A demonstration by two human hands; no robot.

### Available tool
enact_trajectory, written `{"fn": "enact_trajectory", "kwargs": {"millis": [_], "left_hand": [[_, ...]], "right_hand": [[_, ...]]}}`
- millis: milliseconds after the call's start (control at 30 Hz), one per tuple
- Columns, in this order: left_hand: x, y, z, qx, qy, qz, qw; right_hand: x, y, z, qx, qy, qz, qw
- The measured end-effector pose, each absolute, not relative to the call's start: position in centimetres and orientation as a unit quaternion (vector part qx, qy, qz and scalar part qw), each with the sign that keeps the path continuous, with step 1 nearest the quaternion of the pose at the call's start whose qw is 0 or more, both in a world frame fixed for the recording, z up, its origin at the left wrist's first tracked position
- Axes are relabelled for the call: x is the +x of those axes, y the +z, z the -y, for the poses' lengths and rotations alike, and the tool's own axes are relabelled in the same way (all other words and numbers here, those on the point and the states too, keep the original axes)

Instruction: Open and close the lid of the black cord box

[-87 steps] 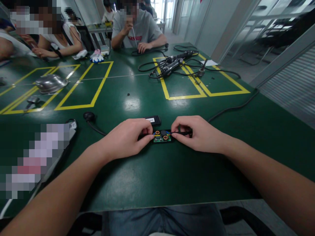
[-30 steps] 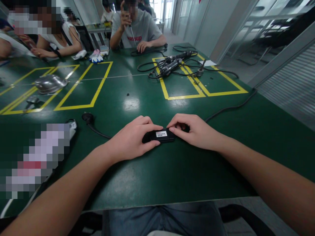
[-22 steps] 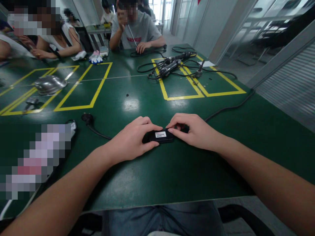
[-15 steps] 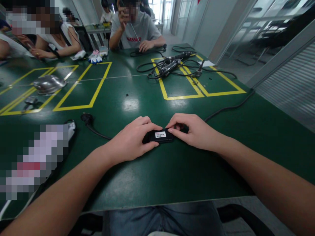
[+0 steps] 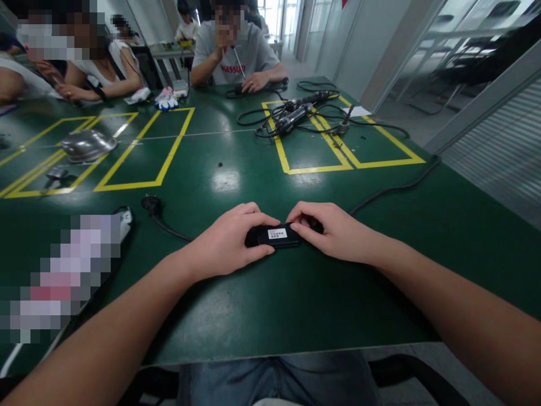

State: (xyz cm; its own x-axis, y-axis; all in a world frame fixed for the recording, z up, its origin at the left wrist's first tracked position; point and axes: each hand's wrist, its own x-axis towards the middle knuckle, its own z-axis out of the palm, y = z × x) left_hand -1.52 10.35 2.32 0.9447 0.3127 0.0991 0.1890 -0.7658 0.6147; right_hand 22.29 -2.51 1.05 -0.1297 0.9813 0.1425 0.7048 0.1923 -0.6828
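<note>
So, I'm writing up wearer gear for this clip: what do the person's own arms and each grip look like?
The left arm and right arm show no sleeve. The left grip and right grip wear no glove, and no watch, ring or marking is visible.

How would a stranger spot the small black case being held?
Find the near side of the glossy green table, where the bare left hand and bare right hand almost meet. Between them lies the small, flat, black rectangular case. Unlike the black corded plug to its left, it bears a white label.
</note>
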Motion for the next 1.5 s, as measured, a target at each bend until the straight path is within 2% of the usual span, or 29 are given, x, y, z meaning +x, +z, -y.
{"fn": "enact_trajectory", "kwargs": {"millis": [267, 400, 500, 633, 767, 833, 900, 1033, 1300, 1500], "left_hand": [[-1.5, 2.3, -10.5, 0.903, 0.138, -0.168, 0.370], [-1.4, 2.1, -11.2, 0.906, 0.188, -0.255, 0.281], [-1.4, 1.8, -11.7, 0.917, 0.178, -0.284, 0.216], [-1.4, 1.5, -12.0, 0.926, 0.144, -0.284, 0.204], [-1.7, 2.2, -11.8, 0.937, 0.176, -0.230, 0.194], [-1.9, 2.8, -11.5, 0.947, 0.164, -0.182, 0.209], [-2.1, 3.4, -11.1, 0.955, 0.099, -0.141, 0.241], [-2.1, 3.7, -10.7, 0.954, 0.034, -0.140, 0.261], [-2.0, 3.4, -10.9, 0.918, 0.037, -0.157, 0.362], [-2.2, 4.0, -10.9, 0.913, 0.060, -0.154, 0.373]], "right_hand": [[22.5, 0.6, 2.7, -0.600, 0.274, 0.659, 0.362], [22.7, 0.8, 2.7, -0.592, 0.277, 0.679, 0.335], [22.6, 1.0, 2.7, -0.589, 0.275, 0.691, 0.317], [22.5, 1.2, 2.9, -0.580, 0.241, 0.717, 0.301], [22.8, 1.4, 2.9, -0.574, 0.240, 0.727, 0.289], [22.9, 1.5, 2.9, -0.577, 0.247, 0.724, 0.285], [23.0, 1.6, 2.9, -0.581, 0.253, 0.721, 0.281], [22.9, 1.4, 2.9, -0.588, 0.258, 0.712, 0.285], [22.6, 1.1, 2.8, -0.592, 0.275, 0.695, 0.301], [22.9, 1.7, 3.0, -0.585, 0.272, 0.698, 0.312]]}}
